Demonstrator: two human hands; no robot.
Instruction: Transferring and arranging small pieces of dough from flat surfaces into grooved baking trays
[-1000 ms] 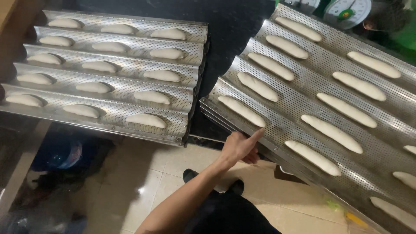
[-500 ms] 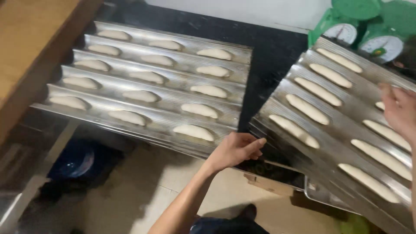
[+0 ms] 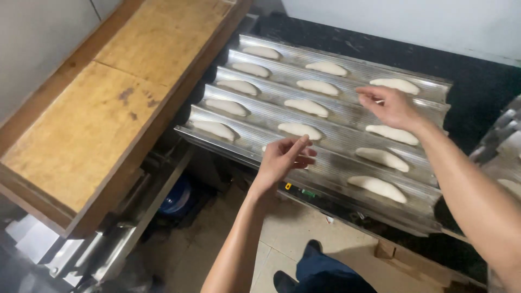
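A corrugated metal baking tray (image 3: pixel 336 165) lies on a dark counter and holds several pale elongated dough pieces in its channels. My left hand (image 3: pixel 285 158) hovers over the front channel with its fingers half curled and nothing visible in them. It partly covers one dough piece (image 3: pixel 264 147), and another dough piece (image 3: pixel 297 129) lies just behind it. My right hand (image 3: pixel 388 106) is spread open above the back channels, between a far dough piece (image 3: pixel 395 85) and a nearer one (image 3: pixel 392 134). It holds nothing.
A long wooden board (image 3: pixel 108 108) runs along the left of the tray. A second metal tray (image 3: pixel 504 146) shows at the right edge. Below are a tiled floor, a blue container (image 3: pixel 176 198), cardboard (image 3: pixel 401 255) and my dark shoe (image 3: pixel 315 260).
The view has swung left onto the left tray. My left hand moved from the tray's front rim to above its front channel, and my right hand came across from the right tray.
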